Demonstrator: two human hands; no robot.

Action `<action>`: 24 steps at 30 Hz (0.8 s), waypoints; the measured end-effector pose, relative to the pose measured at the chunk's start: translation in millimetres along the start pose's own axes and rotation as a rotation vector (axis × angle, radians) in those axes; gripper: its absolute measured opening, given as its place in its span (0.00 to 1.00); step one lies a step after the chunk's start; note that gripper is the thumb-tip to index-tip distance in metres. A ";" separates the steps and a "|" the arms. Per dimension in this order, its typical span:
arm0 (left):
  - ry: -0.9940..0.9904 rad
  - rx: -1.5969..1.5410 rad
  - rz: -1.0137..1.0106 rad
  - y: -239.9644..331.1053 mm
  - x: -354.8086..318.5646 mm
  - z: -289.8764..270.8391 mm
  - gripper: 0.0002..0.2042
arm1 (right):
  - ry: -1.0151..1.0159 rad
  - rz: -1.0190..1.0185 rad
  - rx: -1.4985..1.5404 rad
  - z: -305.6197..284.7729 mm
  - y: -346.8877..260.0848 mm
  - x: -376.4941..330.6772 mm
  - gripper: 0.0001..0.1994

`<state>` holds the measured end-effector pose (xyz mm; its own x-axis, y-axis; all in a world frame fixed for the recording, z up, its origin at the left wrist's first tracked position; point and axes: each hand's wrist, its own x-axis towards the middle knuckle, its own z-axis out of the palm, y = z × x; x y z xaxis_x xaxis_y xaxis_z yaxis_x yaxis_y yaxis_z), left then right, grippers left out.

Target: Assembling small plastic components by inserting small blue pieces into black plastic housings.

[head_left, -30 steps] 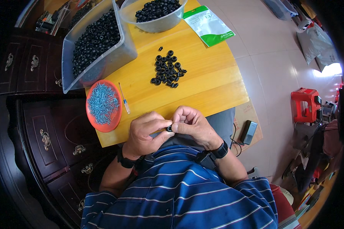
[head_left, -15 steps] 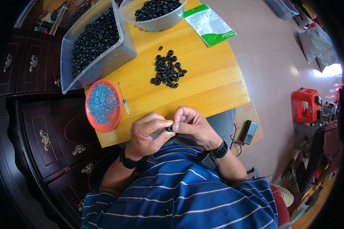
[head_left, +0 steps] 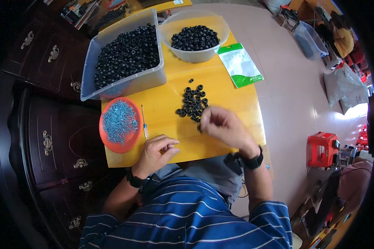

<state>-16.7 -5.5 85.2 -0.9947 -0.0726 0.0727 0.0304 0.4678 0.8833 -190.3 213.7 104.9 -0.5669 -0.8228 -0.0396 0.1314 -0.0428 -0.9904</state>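
A yellow wooden table (head_left: pixel 220 89) fills the middle of the frame, with dark carved cabinets (head_left: pixel 41 137) down the left side. At the upper left of the table stands a clear rectangular bin (head_left: pixel 124 79) heaped with black rings; to its right, at the top centre, a round clear bowl (head_left: pixel 194 56) holds more of them, and a green-and-white pouch (head_left: pixel 240 65) lies flat just beside it. Lower left, an orange dish (head_left: pixel 129 143) carries a mound of small silvery-blue screws, with a thin screwdriver (head_left: pixel 144 122) lying beside it.

Half a second ago both hands met at the table's near edge, pinching one small black piece between them. Now they have parted — the right hand (head_left: pixel 224 126) has swung up toward the centre, blurred, its fingers curled at the lower edge of the loose pile of black rings (head_left: pixel 192 103); whether it has hold of one cannot be told. The left hand (head_left: pixel 156 151) stays at the near edge, fingers loosely curled inward, and what it keeps, if anything, is hidden. It reads as one piece finished and another being fetched.
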 end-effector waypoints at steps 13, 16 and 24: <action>0.191 0.101 0.027 -9.7 -6.1 12.6 0.02 | 0.556 -0.032 -0.727 -28.9 0.2 32.6 0.10; 0.188 0.073 0.053 -11.6 -5.2 13.5 0.03 | 0.560 0.047 -0.792 -23.3 20.3 22.2 0.08; 0.214 0.066 0.058 -12.1 -5.5 14.6 0.02 | 0.530 0.036 -0.918 -19.6 31.4 37.4 0.07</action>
<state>-13.0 2.1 67.4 -0.9477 -0.2257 0.2256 0.0737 0.5329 0.8430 -223.3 192.6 69.7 -0.8863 -0.4532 0.0953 -0.3838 0.6037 -0.6988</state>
